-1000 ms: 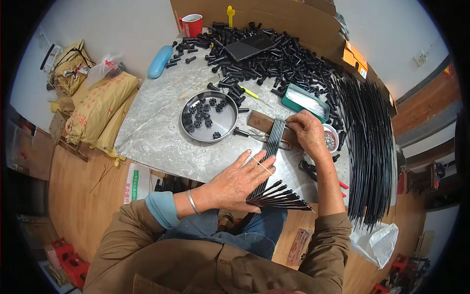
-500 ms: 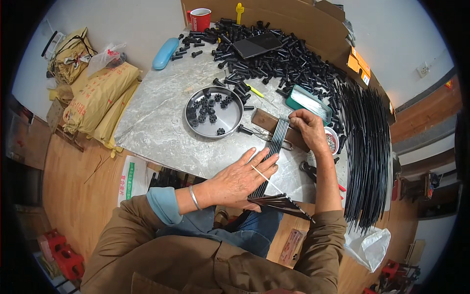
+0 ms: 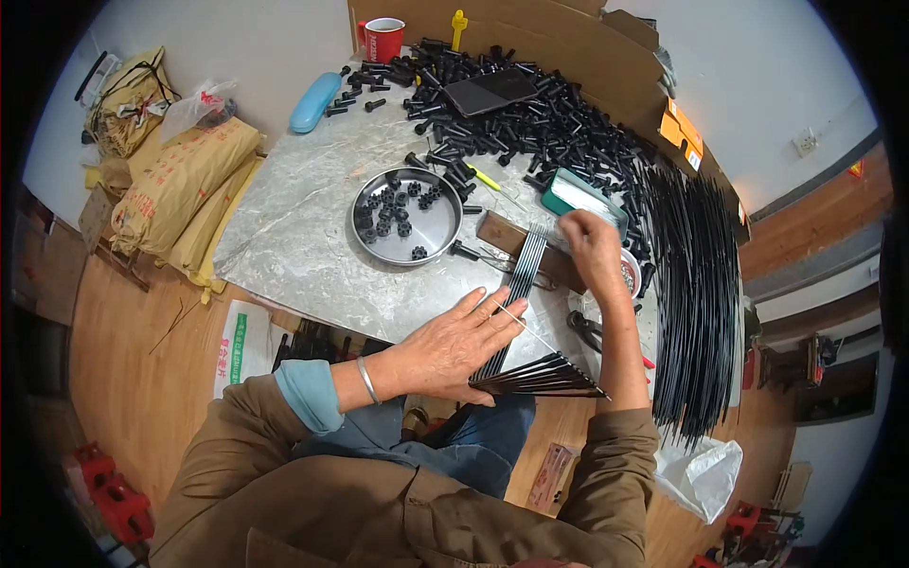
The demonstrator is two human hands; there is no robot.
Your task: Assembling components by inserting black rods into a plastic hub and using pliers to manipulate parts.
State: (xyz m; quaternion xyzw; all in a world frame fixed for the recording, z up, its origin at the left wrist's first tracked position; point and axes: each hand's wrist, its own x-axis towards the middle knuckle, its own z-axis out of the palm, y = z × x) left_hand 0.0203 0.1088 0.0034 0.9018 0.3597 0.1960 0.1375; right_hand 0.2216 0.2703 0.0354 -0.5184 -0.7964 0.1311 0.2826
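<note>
My left hand (image 3: 459,346) lies across a row of thin black rods (image 3: 521,282) near the table's front edge, its fingers stretched over them and its thumb low beside them. Their silvery far ends rest on a wooden block (image 3: 502,233). By that hand, jointed black rods (image 3: 544,376) fan out to the right past the edge, and one thin white rod (image 3: 538,337) slants over the fingers. My right hand (image 3: 594,254) is off the rod ends, fingers bent and blurred, between the block and a small white bowl of tiny metal pieces (image 3: 629,273).
A round metal tray (image 3: 426,248) holds black ribbed pieces. Behind it spreads a heap of black bolt-like parts (image 3: 568,114) with a phone (image 3: 490,92) on top. A green box (image 3: 579,203), pliers (image 3: 585,329) and a long bundle of black rods (image 3: 696,303) lie to the right.
My right hand has left the silvery rod ends and moved slightly right, toward the small bowl. The left hand stays on the rods, and the near rods have fanned wider.
</note>
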